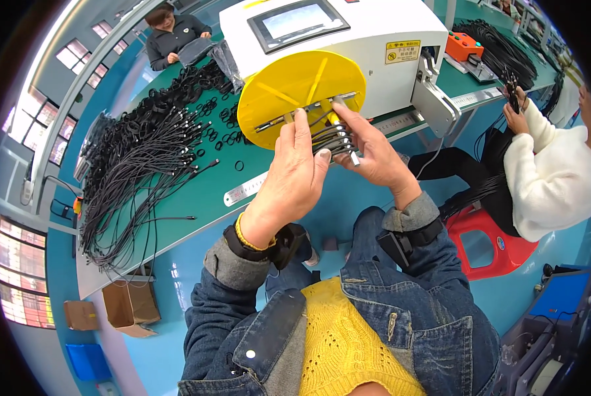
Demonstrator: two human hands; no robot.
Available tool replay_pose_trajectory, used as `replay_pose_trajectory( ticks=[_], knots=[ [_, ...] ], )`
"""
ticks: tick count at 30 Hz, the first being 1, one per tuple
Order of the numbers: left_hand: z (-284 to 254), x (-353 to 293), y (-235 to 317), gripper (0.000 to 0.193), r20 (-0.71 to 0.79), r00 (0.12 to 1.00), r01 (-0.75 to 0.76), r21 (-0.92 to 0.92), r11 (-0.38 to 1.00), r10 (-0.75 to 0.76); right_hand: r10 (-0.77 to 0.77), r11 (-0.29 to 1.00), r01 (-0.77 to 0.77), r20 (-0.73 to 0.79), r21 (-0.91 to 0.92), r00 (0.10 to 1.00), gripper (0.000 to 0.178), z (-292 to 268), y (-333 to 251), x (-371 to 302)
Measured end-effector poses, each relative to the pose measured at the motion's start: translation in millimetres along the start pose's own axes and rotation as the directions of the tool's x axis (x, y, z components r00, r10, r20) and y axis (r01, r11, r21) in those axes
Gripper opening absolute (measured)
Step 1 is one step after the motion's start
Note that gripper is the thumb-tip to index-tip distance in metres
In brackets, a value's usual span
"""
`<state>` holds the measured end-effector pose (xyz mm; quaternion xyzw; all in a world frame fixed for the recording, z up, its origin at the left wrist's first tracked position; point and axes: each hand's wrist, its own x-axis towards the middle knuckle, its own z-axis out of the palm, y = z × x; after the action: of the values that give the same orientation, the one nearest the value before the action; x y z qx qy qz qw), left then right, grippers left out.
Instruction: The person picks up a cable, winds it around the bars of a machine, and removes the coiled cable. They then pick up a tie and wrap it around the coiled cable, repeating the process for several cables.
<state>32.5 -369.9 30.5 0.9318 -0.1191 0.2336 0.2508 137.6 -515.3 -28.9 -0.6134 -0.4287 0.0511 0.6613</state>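
Observation:
A yellow round disc (269,92) on the white winding machine (401,79) faces me, with a metal bar (269,124) across it. A black cable (332,140) lies in several loops around a yellow-and-silver post that sticks out from the disc. My left hand (285,175) is open, its fingers stretched up against the bar and its thumb beside the loops. My right hand (378,155) is closed around the right side of the cable loops, its index fingertip at the bar near the post. The fingers under the loops are partly hidden.
Loose black cables (143,158) and small black rings (239,165) cover the green table's left side. A metal ruler (243,190) lies at its front edge. At right are an orange control box (464,47), a person in white (550,171) and a red stool (487,247). Another person (173,39) sits across.

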Motion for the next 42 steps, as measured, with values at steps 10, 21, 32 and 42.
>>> replay_pose_trajectory(
  ticks=[10,21,32,42],
  knots=[
    [-5.2,5.1,16.7,0.021,0.142,0.983,0.103,0.083,0.991,-0.114,-0.336,0.888,0.144,-0.4,-0.437,0.853,0.035,48.7,-11.7,-19.4],
    [-0.3,-45.2,60.9,0.024,0.279,0.946,0.141,0.102,0.985,-0.164,-0.27,0.793,0.027,-0.312,-0.609,0.911,0.027,52.2,-46.9,-75.5],
    [39.4,-112.8,-42.2,0.047,0.644,0.619,0.719,-0.695,-0.006,-0.45,0.071,0.825,0.029,0.155,-0.564,0.985,0.023,97.1,28.2,-76.4],
    [27.5,-128.9,-63.4,0.03,0.943,0.258,0.961,-0.273,-0.047,-0.209,0.199,0.808,0.055,0.359,-0.587,0.912,0.026,116.8,42.5,-84.7]
  ],
)
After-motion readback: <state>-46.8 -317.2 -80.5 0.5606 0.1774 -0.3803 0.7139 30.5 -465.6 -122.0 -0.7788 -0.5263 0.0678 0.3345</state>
